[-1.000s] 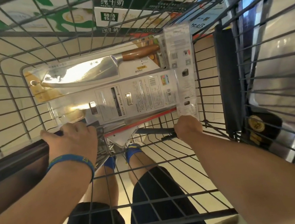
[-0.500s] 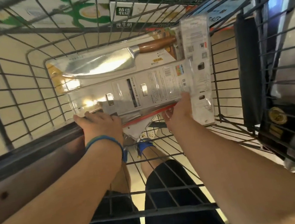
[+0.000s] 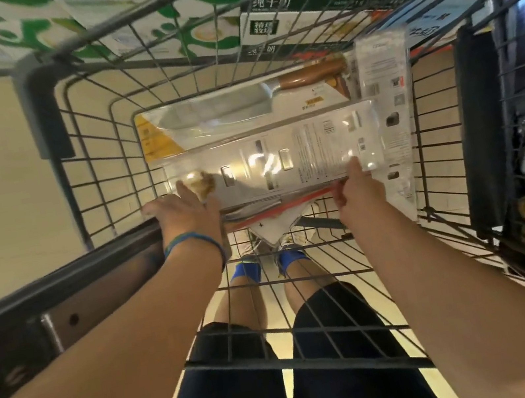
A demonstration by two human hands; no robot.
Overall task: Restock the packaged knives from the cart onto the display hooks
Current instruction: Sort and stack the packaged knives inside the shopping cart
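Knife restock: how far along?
Done: nothing visibly hung; no hooks in view. In hand: left hand and right hand grip the top package in the cart. To go: it, the wood-handled knife pack and an upright pack beside them.

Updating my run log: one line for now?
phase: pickup | left hand: holds knife package | right hand: holds same package | location: cart

Left hand (image 3: 183,213) and right hand (image 3: 357,191) bare, forearms bare too. Thin blue wristband (image 3: 191,240) with a greenish edge around the left wrist. Dark navy shorts (image 3: 343,359), bare legs below. Bright blue socks (image 3: 248,270) in pale, blurred shoes (image 3: 298,232).
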